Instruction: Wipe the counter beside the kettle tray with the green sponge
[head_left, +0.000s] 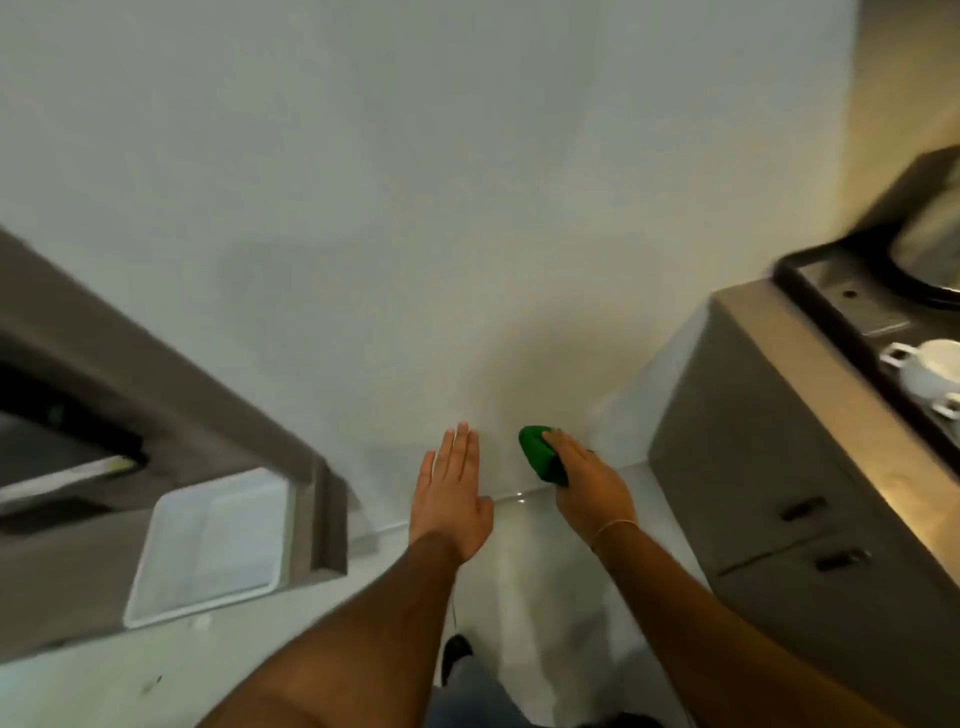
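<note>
Lower centre: the right hand (587, 480) is gripping a soft, rounded green sponge (540, 454); the left hand (451, 499) is extending flat, fingers open. Right edge: glossy white cups (930, 371) sitting on a dark kettle tray (841, 306).

A plain white wall (415, 182) fills most of the view, meeting a pale glossy floor (530, 571) along a low seam. At the left, a white rectangular tray (208, 551) lies on a grey-brown surface (62, 587), with a dark opening above it that is too blurred to make out. At the right stands a grey cabinet (769, 467) with two dark handles (802, 508), one above the other. Near the right edge a white cup (930, 369) sits on a dark tray (852, 312). A dark shoe (457, 656) shows at the bottom.
</note>
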